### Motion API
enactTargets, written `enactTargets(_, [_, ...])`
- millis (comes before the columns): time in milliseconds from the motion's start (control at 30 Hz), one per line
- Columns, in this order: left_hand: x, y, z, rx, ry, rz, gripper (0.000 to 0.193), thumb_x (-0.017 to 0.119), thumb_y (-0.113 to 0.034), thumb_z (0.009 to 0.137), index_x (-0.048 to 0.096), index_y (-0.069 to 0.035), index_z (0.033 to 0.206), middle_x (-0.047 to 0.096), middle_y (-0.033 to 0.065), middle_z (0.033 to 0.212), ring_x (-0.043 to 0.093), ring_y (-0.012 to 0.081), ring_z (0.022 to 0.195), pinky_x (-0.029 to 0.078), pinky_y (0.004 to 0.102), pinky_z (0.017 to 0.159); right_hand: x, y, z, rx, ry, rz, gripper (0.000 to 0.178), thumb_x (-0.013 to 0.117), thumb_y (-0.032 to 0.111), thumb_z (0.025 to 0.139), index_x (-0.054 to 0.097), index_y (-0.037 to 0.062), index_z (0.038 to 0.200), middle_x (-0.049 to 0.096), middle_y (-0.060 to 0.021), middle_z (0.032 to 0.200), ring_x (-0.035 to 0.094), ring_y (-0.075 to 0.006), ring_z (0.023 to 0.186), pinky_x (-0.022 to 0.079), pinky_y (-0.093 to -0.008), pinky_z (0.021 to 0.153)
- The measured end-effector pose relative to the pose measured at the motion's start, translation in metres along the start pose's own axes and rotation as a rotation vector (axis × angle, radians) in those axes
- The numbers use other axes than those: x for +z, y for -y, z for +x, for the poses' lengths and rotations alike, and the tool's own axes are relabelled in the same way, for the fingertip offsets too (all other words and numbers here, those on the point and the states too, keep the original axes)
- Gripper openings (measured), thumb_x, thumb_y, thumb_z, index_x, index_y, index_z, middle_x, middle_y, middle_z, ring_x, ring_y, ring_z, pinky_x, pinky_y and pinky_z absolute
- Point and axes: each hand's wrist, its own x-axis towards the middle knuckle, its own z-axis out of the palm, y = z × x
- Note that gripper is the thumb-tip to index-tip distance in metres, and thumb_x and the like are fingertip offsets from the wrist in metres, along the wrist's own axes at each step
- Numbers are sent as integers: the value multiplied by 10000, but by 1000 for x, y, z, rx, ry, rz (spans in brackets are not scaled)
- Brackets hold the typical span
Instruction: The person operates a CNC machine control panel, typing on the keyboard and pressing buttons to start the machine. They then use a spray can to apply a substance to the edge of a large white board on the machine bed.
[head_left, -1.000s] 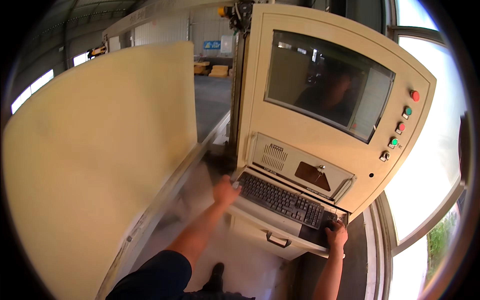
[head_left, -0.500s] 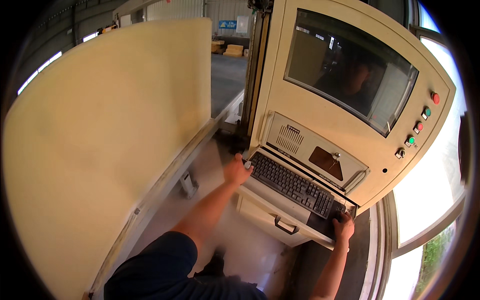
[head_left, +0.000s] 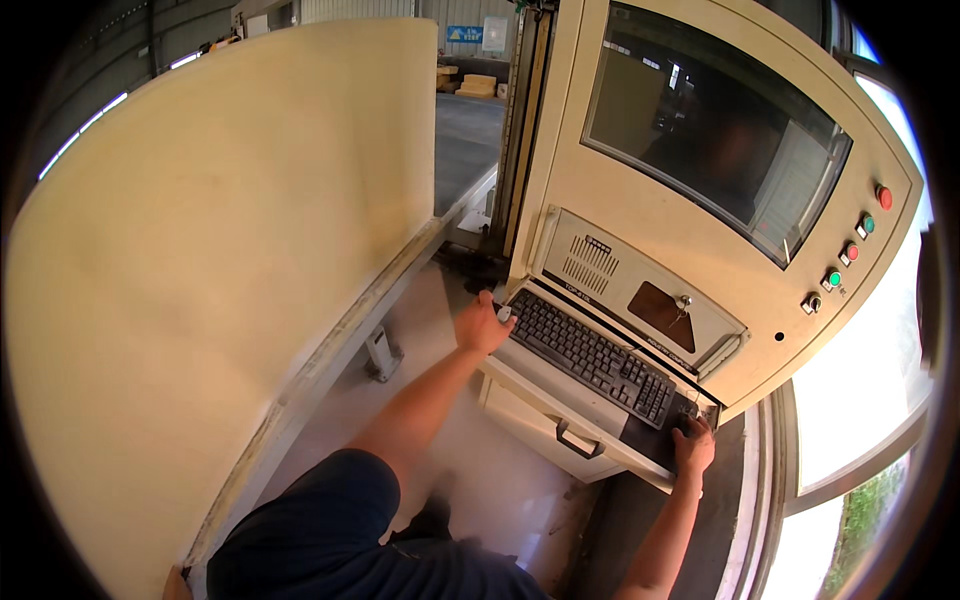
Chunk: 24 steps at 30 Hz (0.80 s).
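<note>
A black keyboard (head_left: 592,357) lies on a pulled-out tray (head_left: 545,375) at the front of a cream machine cabinet. At the tray's left end my left hand (head_left: 482,325) is closed round the corner, beside a small pale grey piece (head_left: 504,314). My right hand (head_left: 693,448) rests at the tray's right end, fingers curled over a small dark object that looks like a computer mouse (head_left: 687,411), mostly hidden. Under the fingers lies a dark mat (head_left: 648,440).
Above the tray are a panel with a key in its lock (head_left: 683,302), a dark screen (head_left: 715,130) and several buttons (head_left: 835,279). A drawer with a black handle (head_left: 578,440) sits below. A large cream panel (head_left: 240,220) stands left, a bright window (head_left: 850,400) right.
The whole view has shifted slightly, so the cabinet sits a little farther right and higher. Both hands keep their places at the tray's ends. More of a skin-coloured shape shows at the bottom left.
</note>
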Motion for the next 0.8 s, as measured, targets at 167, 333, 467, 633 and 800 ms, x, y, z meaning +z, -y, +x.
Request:
enactTargets(167, [-3,-1,-1,6,-20,-18,617,777,-450,757,491,-61,1141,666,155,1016,678,343,866,546,430,722,3,-2,1,2,-4,-2,491,787,277,678,723,123,1140,604,-91,1335,573,-296,1209,460,-401,1019])
enactTargets(333, [-6,-6,-2,-18,6,-16,613,774,-449,760,492,-63,1145,667,154,1027,676,346,883,545,436,738,3,-4,1,-3,-12,-12,480,781,282,694,720,126,1144,613,-84,1322,589,-289,1192,478,-402,997])
enactTargets(467, [2,2,0,-32,4,-66,616,773,-440,765,488,-60,1156,668,163,1064,668,361,927,541,450,768,6,-8,3,-3,-7,47,476,790,274,676,730,118,1121,620,-87,1316,588,-296,1192,470,-398,1008])
enactTargets(633, [-8,-5,-2,-55,55,-70,635,772,-436,770,473,-56,1182,658,182,1110,648,380,988,529,460,811,7,-3,0,15,-35,35,465,792,278,673,736,124,1107,627,-86,1304,602,-302,1171,485,-404,989])
enactTargets(800, [-1,-4,-2,11,-56,-32,573,798,-392,745,499,-67,1110,669,143,1027,669,348,904,545,445,741,6,-8,1,8,-24,48,468,787,285,682,733,134,1122,624,-71,1310,604,-289,1171,490,-398,981])
